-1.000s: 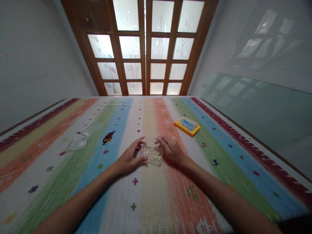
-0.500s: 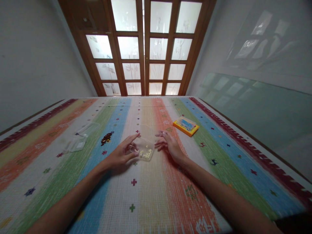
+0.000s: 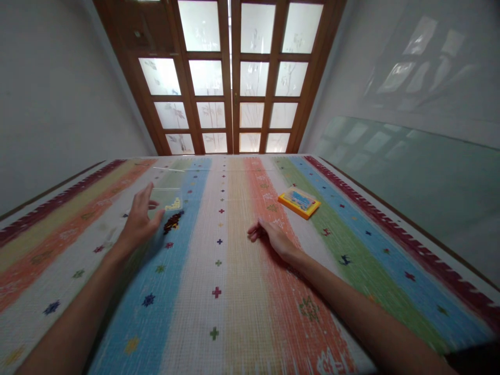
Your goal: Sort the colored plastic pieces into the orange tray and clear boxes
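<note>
My left hand (image 3: 141,214) is at the left, with thumb and fingers at the near left edge of a clear plastic box (image 3: 166,197). Small pale yellow pieces (image 3: 172,204) show in the box's right corner. Just below the box, a small pile of dark brown pieces (image 3: 172,223) lies on the striped cloth (image 3: 242,291). Over the cloth's orange stripe, my right hand (image 3: 273,239) rests with its fingers curled and the tips drawn together. Whether anything small is between those fingertips is hidden.
A flat yellow box with a blue picture (image 3: 299,202) lies beyond my right hand. Another clear plastic piece (image 3: 111,234) is faintly visible left of my left wrist. Wood and glass doors (image 3: 232,78) stand past the table's far edge, with walls on both sides.
My left hand has carried the clear box with the yellow pieces left and away, from the middle to beside the brown pile. My right hand's fingers, spread before, have closed together.
</note>
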`<action>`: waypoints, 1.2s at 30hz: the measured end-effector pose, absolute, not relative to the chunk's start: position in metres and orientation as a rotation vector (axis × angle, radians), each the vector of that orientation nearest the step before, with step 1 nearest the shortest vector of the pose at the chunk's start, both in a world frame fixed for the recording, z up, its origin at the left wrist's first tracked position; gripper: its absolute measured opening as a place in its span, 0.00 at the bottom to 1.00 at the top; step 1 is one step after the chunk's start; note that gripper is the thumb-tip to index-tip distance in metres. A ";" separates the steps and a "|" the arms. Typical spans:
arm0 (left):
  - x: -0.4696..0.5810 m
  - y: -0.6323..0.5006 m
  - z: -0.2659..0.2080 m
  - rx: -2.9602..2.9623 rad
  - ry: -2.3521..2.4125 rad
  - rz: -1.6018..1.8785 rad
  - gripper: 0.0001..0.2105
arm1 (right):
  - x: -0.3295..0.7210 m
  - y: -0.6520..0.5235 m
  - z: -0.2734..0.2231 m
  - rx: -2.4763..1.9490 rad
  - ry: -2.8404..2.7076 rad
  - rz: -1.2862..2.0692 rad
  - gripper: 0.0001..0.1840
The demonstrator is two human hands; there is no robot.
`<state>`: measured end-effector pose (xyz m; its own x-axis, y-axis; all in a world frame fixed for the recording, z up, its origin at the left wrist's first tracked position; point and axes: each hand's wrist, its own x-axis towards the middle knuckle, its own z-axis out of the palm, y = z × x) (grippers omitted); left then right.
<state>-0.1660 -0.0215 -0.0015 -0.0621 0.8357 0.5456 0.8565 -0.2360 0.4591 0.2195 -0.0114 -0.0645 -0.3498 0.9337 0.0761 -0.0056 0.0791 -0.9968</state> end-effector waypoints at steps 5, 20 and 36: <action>-0.187 -0.018 -0.008 -2.172 -1.828 -0.961 0.32 | 0.221 -0.012 -0.063 -0.989 -1.549 1.376 0.35; -0.189 -0.025 -0.001 -2.256 -1.669 -0.612 0.32 | 0.221 -0.015 -0.061 -0.988 -1.568 1.365 0.34; -0.183 -0.028 -0.001 -2.300 -1.582 -0.688 0.33 | 0.221 -0.012 -0.065 -0.991 -1.603 1.345 0.34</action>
<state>-0.1831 -0.0282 -0.0006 0.2926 0.8017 0.5212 0.9279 -0.3698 0.0479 0.2212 -0.0122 -0.0647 -0.3703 0.9244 0.0918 0.0699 0.1262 -0.9895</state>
